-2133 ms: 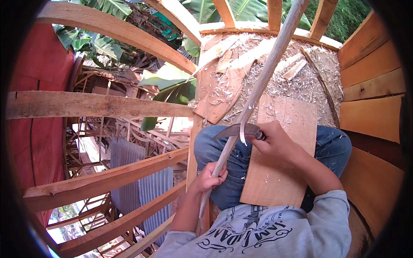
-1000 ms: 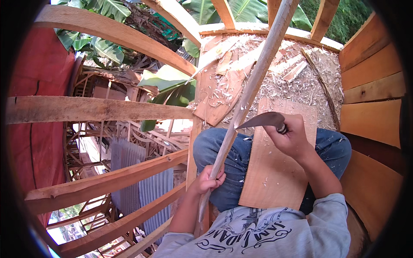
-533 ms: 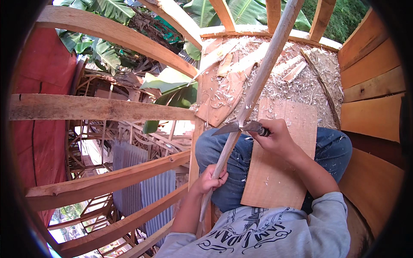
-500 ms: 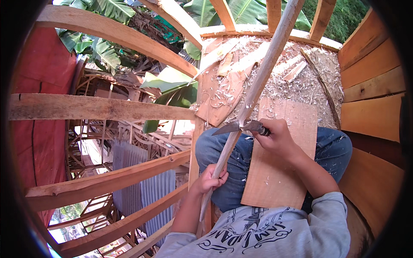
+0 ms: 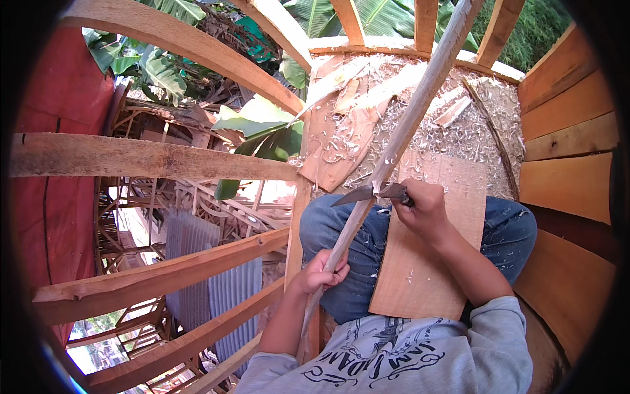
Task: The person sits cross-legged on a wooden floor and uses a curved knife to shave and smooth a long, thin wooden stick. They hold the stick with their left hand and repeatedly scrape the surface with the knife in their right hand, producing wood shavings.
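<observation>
A long, pale wooden pole (image 5: 420, 98) runs slantwise from the top right down past my left side. Around its lower part my left hand (image 5: 321, 270) is closed, beside my left thigh. My right hand (image 5: 422, 205) grips the dark handle of a knife (image 5: 353, 196), whose wide blade lies across the pole with its tip pointing left. A small pale curl of wood shows where blade and pole meet. Over my lap rests a flat wooden board (image 5: 420, 262), partly covered by my right forearm.
Wood shavings (image 5: 453, 92) and loose wood pieces (image 5: 341, 151) litter the floor ahead. Wooden rails (image 5: 157, 157) stand along the left, with corrugated sheets (image 5: 236, 295) below. A plank wall (image 5: 567, 184) closes the right. A thin dark stick (image 5: 492, 125) lies near it.
My right hand and the knife have shifted slightly right along with the pole, whose upper end leans a bit further right. My left hand keeps its hold.
</observation>
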Tool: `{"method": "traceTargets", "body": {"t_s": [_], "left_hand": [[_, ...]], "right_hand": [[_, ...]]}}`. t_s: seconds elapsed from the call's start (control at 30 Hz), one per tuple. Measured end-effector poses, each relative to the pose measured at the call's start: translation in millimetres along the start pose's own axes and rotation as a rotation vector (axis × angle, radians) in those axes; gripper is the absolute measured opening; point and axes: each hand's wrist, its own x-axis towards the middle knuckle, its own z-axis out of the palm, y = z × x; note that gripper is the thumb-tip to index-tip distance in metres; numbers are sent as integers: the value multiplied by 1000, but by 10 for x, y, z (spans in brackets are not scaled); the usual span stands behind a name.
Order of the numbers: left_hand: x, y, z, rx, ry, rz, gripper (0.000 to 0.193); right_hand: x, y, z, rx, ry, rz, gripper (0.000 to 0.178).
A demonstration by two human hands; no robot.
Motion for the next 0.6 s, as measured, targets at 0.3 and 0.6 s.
{"method": "traceTargets", "body": {"t_s": [0.3, 0.6], "left_hand": [[-17, 10, -22, -81, -14, -35, 23], [-12, -43, 8, -77, 27, 24, 21]], "right_hand": [[43, 45, 10, -106, 60, 0, 14], [-30, -324, -71, 169, -482, 133, 23]]}}
